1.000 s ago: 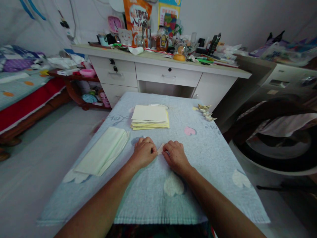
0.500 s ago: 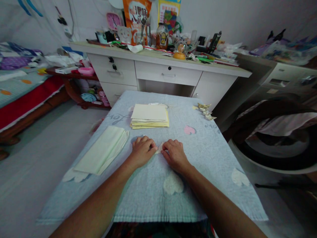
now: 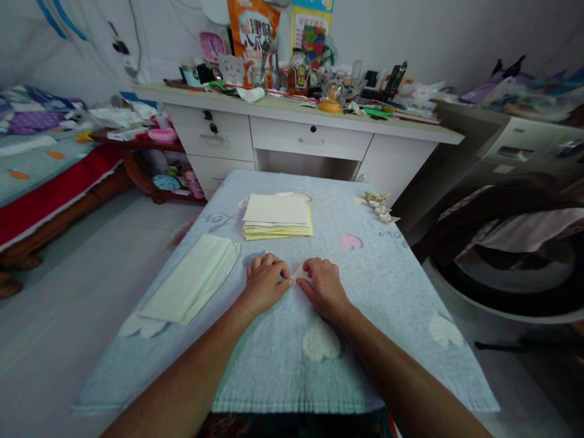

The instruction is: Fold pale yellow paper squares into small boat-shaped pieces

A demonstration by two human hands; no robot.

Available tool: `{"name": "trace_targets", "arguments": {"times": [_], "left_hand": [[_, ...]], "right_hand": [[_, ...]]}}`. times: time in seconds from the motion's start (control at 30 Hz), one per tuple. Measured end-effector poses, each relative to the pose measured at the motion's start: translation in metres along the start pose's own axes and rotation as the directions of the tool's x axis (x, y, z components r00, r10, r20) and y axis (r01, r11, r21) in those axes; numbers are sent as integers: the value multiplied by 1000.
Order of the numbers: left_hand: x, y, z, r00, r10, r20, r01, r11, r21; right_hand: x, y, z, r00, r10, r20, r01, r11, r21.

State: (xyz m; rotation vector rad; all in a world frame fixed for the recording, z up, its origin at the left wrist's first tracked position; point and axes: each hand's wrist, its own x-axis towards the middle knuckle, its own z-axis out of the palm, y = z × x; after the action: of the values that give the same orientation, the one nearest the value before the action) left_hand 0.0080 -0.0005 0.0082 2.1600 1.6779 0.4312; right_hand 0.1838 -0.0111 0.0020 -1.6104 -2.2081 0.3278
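Between my hands, low on the cloth-covered table (image 3: 274, 359), is a small folded piece of paper (image 3: 300, 273), pale and pointed at its top. My left hand (image 3: 267, 281) is closed, thumb and forefinger at the paper's left corner. My right hand (image 3: 325, 283) closes over the right part of the paper with its fingers bent, hiding much of it. Beyond my hands lies a stack of cream and yellow paper sheets (image 3: 276, 210). To the left is a folded pale-green bundle of paper (image 3: 187, 280). Several small folded paper shapes (image 3: 382, 207) stand near the far right edge.
A white desk (image 3: 314, 137) crowded with a honey-coloured jar (image 3: 299, 72), an orange bag (image 3: 253, 39) and clutter stands behind the table. At right is a washing machine (image 3: 520, 152) with laundry in its round opening. A bed (image 3: 50, 176) is at left.
My hands still hold the small paper at nearly the same spot. Slightly more of its pointed top shows between them. The whole view has shifted a little.
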Motion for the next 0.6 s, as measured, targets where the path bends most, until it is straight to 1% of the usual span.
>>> {"name": "trace_targets", "arguments": {"times": [0.17, 0.3, 0.4, 0.5, 0.6], "left_hand": [[0, 0, 2, 1000, -6, -17, 5, 1000, -6], [1, 4, 0, 1000, -29, -11, 29, 1000, -7], [1, 6, -1, 999, -38, -5, 38, 999, -12], [2, 5, 0, 999, -42, -8, 42, 999, -18], [3, 3, 2, 999, -39, -6, 39, 999, -20]], "right_hand": [[1, 0, 0, 999, 44, -13, -44, 999, -2], [0, -3, -2, 997, 68, -29, -69, 997, -37], [-1, -4, -6, 992, 111, -54, -115, 990, -80], [-2, 1, -9, 981, 180, -73, -187, 975, -118], [-2, 12, -10, 972, 223, -77, -233, 961, -147]]}}
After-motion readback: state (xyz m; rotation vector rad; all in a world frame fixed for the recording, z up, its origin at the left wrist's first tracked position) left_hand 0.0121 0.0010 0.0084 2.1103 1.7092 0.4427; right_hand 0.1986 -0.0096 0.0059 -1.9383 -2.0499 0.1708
